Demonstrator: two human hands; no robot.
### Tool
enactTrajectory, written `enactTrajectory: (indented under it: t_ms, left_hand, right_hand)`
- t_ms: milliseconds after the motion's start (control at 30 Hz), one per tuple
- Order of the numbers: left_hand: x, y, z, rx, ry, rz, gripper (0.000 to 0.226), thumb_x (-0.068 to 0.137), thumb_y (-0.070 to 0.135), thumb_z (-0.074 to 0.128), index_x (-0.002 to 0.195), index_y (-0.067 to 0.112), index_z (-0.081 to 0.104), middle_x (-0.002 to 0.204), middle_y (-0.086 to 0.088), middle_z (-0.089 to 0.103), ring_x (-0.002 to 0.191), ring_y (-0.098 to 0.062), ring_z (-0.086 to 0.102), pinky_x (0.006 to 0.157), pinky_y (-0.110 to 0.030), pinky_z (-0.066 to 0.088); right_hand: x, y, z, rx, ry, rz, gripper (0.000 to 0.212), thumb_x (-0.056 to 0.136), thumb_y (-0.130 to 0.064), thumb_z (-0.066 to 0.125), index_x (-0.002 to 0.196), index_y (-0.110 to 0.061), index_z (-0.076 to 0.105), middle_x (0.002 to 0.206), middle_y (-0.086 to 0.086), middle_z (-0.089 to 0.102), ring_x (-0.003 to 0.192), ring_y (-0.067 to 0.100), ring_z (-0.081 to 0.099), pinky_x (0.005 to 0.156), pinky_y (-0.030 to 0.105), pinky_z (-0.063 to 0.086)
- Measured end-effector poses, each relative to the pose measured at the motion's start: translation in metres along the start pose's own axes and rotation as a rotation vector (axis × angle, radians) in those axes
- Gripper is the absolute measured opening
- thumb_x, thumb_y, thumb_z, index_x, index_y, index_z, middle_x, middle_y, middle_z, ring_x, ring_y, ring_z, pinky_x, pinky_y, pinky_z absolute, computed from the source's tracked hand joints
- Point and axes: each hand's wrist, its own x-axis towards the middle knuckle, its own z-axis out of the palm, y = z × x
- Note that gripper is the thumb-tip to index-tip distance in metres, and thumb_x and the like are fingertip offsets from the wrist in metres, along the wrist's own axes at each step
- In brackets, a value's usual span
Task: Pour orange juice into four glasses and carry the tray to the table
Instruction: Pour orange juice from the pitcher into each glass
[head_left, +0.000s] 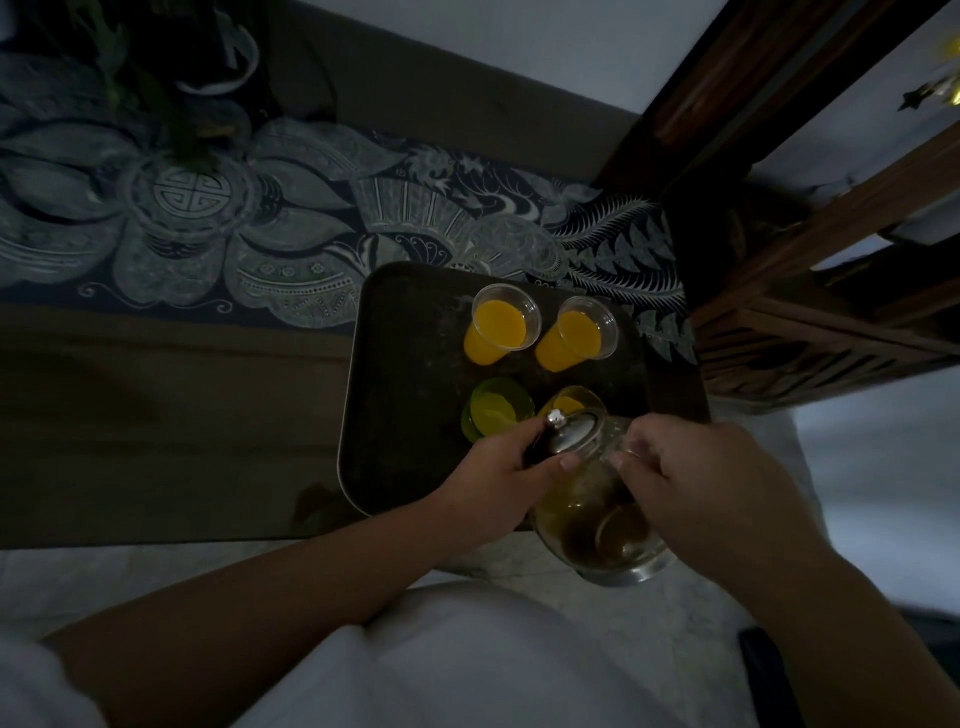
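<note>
Right hand (691, 478) grips the handle of the tilted glass pitcher (602, 514) over the tray's (395, 364) near edge; left hand (498, 467) pinches its lid (574, 434). Glass looks fragile, slippery; support the handle firmly.

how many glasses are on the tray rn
4, all on the dark tray: two clear glasses at the far side, left and right, a green glass near left, and a fourth glass near right, partly hidden behind the pitcher.
</note>
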Motion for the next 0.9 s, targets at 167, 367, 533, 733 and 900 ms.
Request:
enactTrajectory:
  t_ms: [167, 367, 533, 733, 900]
  left_hand:
    - [0.002, 0.002, -0.001, -0.001, -0.002, 0.005, 0.027, 0.090, 0.040, 0.061, 0.117, 0.041, 0.060, 0.110, 0.002, 0.071, 0.104, -0.017, 0.067, 0.090, -0.047, 0.056]
    - [0.003, 0.004, -0.002, -0.014, -0.020, 0.020, 0.031, 0.090, 0.045, 0.060, 0.120, 0.040, 0.060, 0.112, 0.004, 0.071, 0.106, -0.013, 0.066, 0.091, -0.045, 0.056]
    - [0.004, 0.008, -0.001, -0.064, -0.019, 0.022, 0.026, 0.085, 0.049, 0.062, 0.111, 0.050, 0.061, 0.111, 0.010, 0.071, 0.106, -0.009, 0.066, 0.088, -0.033, 0.056]
    - [0.007, 0.007, 0.001, -0.134, -0.009, 0.024, 0.026, 0.081, 0.053, 0.063, 0.108, 0.055, 0.064, 0.111, 0.011, 0.071, 0.107, -0.010, 0.066, 0.087, -0.032, 0.055]
    - [0.008, 0.007, 0.001, -0.154, -0.007, 0.014, 0.026, 0.083, 0.049, 0.064, 0.109, 0.050, 0.064, 0.110, 0.009, 0.072, 0.106, -0.011, 0.067, 0.085, -0.031, 0.056]
  right_hand:
    - [0.003, 0.000, -0.001, 0.005, -0.005, 0.000, 0.024, 0.088, -0.041, 0.048, 0.071, -0.025, 0.054, 0.058, -0.004, 0.056, 0.054, 0.009, 0.055, 0.053, 0.034, 0.050]
    - [0.007, -0.001, -0.002, -0.017, -0.011, -0.012, 0.024, 0.091, -0.038, 0.050, 0.070, -0.026, 0.050, 0.059, -0.005, 0.055, 0.055, 0.008, 0.054, 0.048, 0.025, 0.037]
    - [0.010, 0.001, -0.002, -0.016, -0.009, -0.004, 0.025, 0.091, -0.037, 0.051, 0.069, -0.026, 0.051, 0.058, -0.005, 0.056, 0.055, 0.008, 0.055, 0.049, 0.027, 0.042]
    - [0.012, 0.001, -0.004, 0.004, -0.008, -0.026, 0.026, 0.089, -0.037, 0.050, 0.065, -0.028, 0.046, 0.056, -0.005, 0.053, 0.053, 0.008, 0.053, 0.049, 0.027, 0.037]
    - [0.014, 0.000, -0.006, -0.016, -0.022, -0.035, 0.025, 0.090, -0.037, 0.050, 0.067, -0.027, 0.049, 0.057, -0.004, 0.054, 0.054, 0.009, 0.054, 0.050, 0.028, 0.039]
